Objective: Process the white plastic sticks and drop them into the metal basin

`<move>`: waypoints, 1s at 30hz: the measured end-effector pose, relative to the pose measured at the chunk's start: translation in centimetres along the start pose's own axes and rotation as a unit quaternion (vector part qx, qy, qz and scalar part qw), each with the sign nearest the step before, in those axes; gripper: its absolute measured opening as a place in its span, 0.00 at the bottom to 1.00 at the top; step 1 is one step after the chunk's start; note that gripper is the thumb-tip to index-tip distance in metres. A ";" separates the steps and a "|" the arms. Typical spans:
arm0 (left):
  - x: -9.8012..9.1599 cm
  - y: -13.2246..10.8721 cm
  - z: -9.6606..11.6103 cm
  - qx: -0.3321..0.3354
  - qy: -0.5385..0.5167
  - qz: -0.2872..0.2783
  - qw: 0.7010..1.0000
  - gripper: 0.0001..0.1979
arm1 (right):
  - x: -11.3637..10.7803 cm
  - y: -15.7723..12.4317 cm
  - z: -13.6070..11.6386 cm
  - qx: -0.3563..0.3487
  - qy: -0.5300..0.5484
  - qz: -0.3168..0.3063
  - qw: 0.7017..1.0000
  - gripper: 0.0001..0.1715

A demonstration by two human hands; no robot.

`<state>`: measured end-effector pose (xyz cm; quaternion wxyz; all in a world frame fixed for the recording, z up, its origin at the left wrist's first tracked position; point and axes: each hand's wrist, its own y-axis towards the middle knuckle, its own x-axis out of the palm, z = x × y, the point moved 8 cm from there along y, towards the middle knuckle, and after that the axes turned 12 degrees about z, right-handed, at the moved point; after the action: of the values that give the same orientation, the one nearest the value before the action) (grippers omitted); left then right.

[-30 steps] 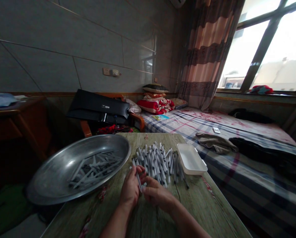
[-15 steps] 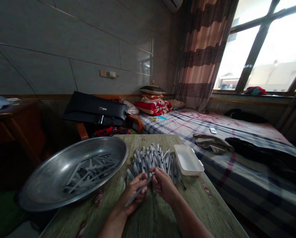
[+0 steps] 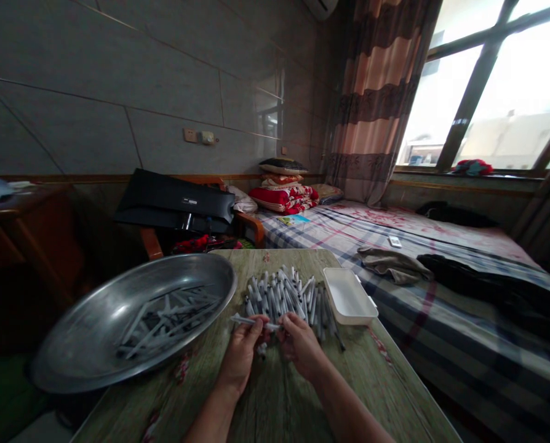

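Over the near side of a pile of pens, my left hand (image 3: 239, 354) pinches a translucent, whitish pen (image 3: 243, 319) lying nearly level. My right hand (image 3: 301, 346) is closed, its fingertips at the pen's right end. Below my left fingers a short pale piece with a dark tip (image 3: 263, 350) shows; whether it is held I cannot tell. The piled pens (image 3: 282, 295), slim and grey-white with dark ends, lie on the wooden-patterned table (image 3: 279, 406) just beyond both hands. To the left, a large oval metal basin (image 3: 85, 307) holds loose pale, slender tubes (image 3: 168, 320).
A white plastic box (image 3: 349, 295) sits at the table's right edge, beside the pile. Right of the table is a bed with a plaid sheet (image 3: 386, 307) bearing dark clothes (image 3: 482, 283). Behind the basin, a black monitor (image 3: 178, 200) leans on a wooden chair (image 3: 251, 227).
The pen in my left hand has swung from slanting down toward my wrist to nearly level, its free end pointing left. My right fingertips have come to its right end.
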<state>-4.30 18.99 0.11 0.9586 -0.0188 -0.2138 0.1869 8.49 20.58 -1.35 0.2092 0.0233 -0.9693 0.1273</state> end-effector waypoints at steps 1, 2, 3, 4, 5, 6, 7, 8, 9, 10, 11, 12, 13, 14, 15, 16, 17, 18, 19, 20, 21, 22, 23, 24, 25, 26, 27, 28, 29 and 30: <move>-0.1 0.1 -0.2 -0.007 -0.008 0.006 1.000 0.20 | 0.0 0.0 0.2 0.004 -0.015 0.003 1.000 0.28; -0.2 0.2 -0.3 -0.011 -0.016 0.011 1.000 0.21 | -0.1 0.0 0.3 0.003 -0.034 0.006 0.999 0.29; -0.3 0.3 -0.3 -0.013 -0.021 0.015 1.000 0.21 | -0.1 0.1 0.4 -0.003 -0.055 0.006 0.998 0.31; -0.4 0.4 -0.3 -0.012 -0.023 0.018 1.000 0.21 | -0.1 0.1 0.6 -0.011 -0.073 0.001 0.997 0.32; -0.4 0.4 -0.3 -0.010 -0.023 0.020 0.999 0.21 | -0.1 0.2 0.6 -0.021 -0.086 -0.007 0.996 0.32; -0.4 0.4 -0.3 -0.010 -0.022 0.022 0.999 0.22 | 0.0 0.3 0.6 -0.030 -0.090 -0.015 0.995 0.32; -0.5 0.4 -0.3 -0.010 -0.021 0.023 0.999 0.22 | 0.1 0.3 0.5 -0.038 -0.088 -0.021 0.995 0.31; -0.5 0.5 -0.3 -0.011 -0.023 0.026 0.999 0.22 | 0.1 0.3 0.4 -0.045 -0.081 -0.026 0.995 0.30; -0.5 0.5 -0.4 -0.012 -0.026 0.029 0.999 0.22 | 0.2 0.1 0.2 -0.049 -0.069 -0.032 0.996 0.28; -0.6 0.5 -0.4 -0.013 -0.030 0.031 0.999 0.22 | 0.3 0.0 -0.1 -0.050 -0.053 -0.038 0.997 0.26; -0.6 0.6 -0.4 -0.014 -0.034 0.033 0.999 0.22 | 0.5 -0.2 -0.2 -0.044 -0.035 -0.045 0.997 0.25; -0.6 0.6 -0.5 -0.016 -0.037 0.035 0.999 0.22 | 0.7 -0.4 -0.3 -0.031 -0.016 -0.053 0.998 0.25; -0.6 0.6 -0.5 -0.018 -0.040 0.035 0.998 0.22 | 0.8 -0.5 -0.2 -0.015 0.000 -0.057 0.998 0.27; -0.6 0.7 -0.5 -0.019 -0.041 0.033 0.998 0.22 | 0.8 -0.6 0.0 0.001 0.006 -0.055 0.998 0.26; -0.6 0.6 -0.6 -0.018 -0.040 0.032 0.998 0.22 | 0.6 -0.6 0.3 0.014 0.001 -0.047 0.999 0.25; -0.6 0.6 -0.5 -0.015 -0.039 0.033 0.999 0.21 | 0.4 -0.5 0.6 0.021 -0.015 -0.036 0.999 0.25; -0.6 0.6 -0.5 -0.012 -0.036 0.033 0.999 0.21 | 0.2 -0.4 0.8 0.021 -0.034 -0.025 0.999 0.26; -0.6 0.6 -0.4 -0.009 -0.033 0.034 0.999 0.21 | 0.1 -0.2 0.9 0.017 -0.052 -0.018 0.998 0.27; -0.6 0.6 -0.3 -0.006 -0.030 0.035 0.999 0.21 | 0.1 -0.2 1.0 0.012 -0.062 -0.016 0.998 0.28; -0.7 0.6 -0.3 -0.003 -0.028 0.037 0.999 0.20 | 0.2 -0.2 0.9 0.008 -0.059 -0.021 0.998 0.27; -0.7 0.6 -0.2 -0.002 -0.029 0.038 0.999 0.20 | 0.4 -0.4 0.7 0.008 -0.044 -0.033 0.998 0.24; -0.7 0.6 -0.1 -0.001 -0.031 0.038 0.999 0.20 | 0.7 -0.5 0.6 0.013 -0.023 -0.047 0.999 0.22; -0.7 0.6 -0.1 0.000 -0.035 0.039 0.999 0.20 | 1.0 -0.8 0.4 0.021 0.000 -0.058 0.998 0.21; -0.7 0.7 0.0 0.001 -0.039 0.040 0.998 0.20 | 1.1 -1.0 0.3 0.030 0.019 -0.064 0.997 0.22; -0.8 0.7 0.0 0.002 -0.041 0.041 0.998 0.20 | 1.2 -1.1 0.1 0.035 0.029 -0.065 0.997 0.22; -0.7 0.7 0.1 0.003 -0.041 0.041 0.998 0.20 | 1.2 -1.1 0.1 0.037 0.029 -0.061 0.997 0.21; -0.7 0.6 0.1 0.004 -0.039 0.041 0.998 0.20 | 1.1 -1.1 0.1 0.034 0.017 -0.054 0.998 0.20; -0.7 0.6 0.2 0.006 -0.035 0.042 0.998 0.20 | 0.8 -1.0 0.2 0.025 -0.001 -0.044 0.999 0.21; -0.7 0.5 0.2 0.008 -0.030 0.042 0.999 0.20 | 0.6 -0.8 0.3 0.015 -0.025 -0.037 0.999 0.24; -0.7 0.4 0.2 0.010 -0.025 0.042 0.999 0.20 | 0.5 -0.7 0.5 0.005 -0.048 -0.032 0.998 0.27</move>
<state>-5.13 19.14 -0.01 0.9444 -0.0133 -0.2347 0.2298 7.93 19.79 -1.38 0.1658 0.0614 -0.9763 0.1246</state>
